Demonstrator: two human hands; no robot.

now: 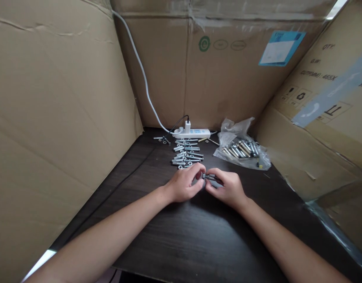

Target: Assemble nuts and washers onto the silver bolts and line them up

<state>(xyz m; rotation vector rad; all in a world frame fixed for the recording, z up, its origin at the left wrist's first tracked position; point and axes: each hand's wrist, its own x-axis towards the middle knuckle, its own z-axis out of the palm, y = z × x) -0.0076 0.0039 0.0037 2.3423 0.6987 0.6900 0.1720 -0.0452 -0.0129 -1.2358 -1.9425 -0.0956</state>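
Bolt (209, 177) sits between the hands above the table (181, 239), long axis roughly left-right. Right hand (229, 188) pinches its length; left hand (185, 184) curls at its left end, thumb and forefinger bracketing it, contact unclear.

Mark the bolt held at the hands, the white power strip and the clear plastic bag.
Dark metal bolt (209, 177): head view, exposed middle.
White rectangular power strip (195, 133): head view, upper face.
Clear plastic bag (238, 125): head view, bare upper part.
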